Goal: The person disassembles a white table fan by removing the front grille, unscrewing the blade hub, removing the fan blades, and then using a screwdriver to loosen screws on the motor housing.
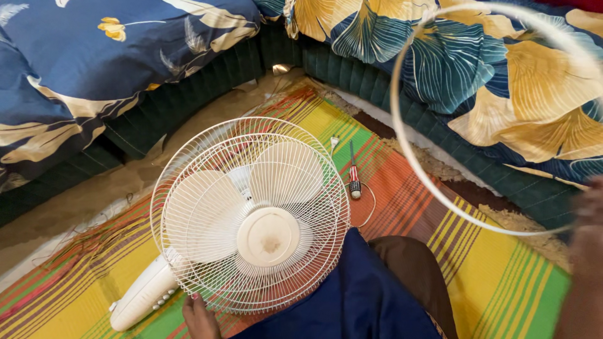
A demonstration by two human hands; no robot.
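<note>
A white table fan (251, 213) lies on a striped woven mat (490, 276), its wire guard facing up and its white base (144, 295) at the lower left. My left hand (200, 317) touches the lower rim of the guard. My right hand (587, 248), blurred at the right edge, holds up a thin white plastic ring (402, 141) that hangs in the air to the right of the fan. A small red-handled screwdriver (354, 176) lies on the mat just right of the fan.
Blue and gold floral cushions (94, 69) rest on dark green quilted mattresses (352, 72) along the back and right. A thin white cord (370, 210) curls near the screwdriver. My leg in dark blue cloth (358, 295) lies beside the fan.
</note>
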